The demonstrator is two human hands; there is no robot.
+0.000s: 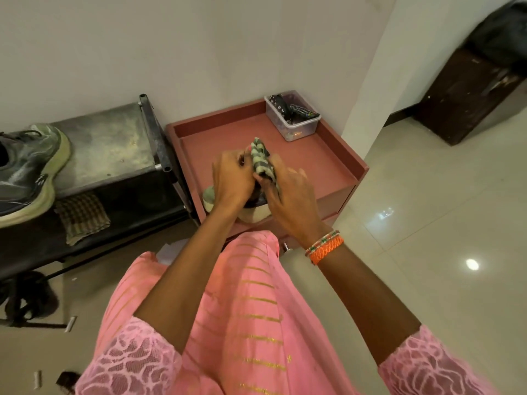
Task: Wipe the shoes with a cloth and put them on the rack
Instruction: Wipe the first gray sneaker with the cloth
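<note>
Shoe (252,213): lying on the pink cabinet (328,155), mostly hidden under both hands; pale sole showing at the near edge; long axis seeming to run away from her
Left hand (232,181): gripping the shoe's left side, fingers curling over it
Right hand (288,201): fingers pinching the checked cloth (261,159) against the upper
Rack (105,143): standing just left of the cabinet, so the left hand is nearer; second shoe (28,169) already sitting on top

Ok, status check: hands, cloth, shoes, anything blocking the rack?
Left hand steadies shoe on pink table. Right hand wipes with checked cloth. Other shoe already on rack; free space beside it.
</note>
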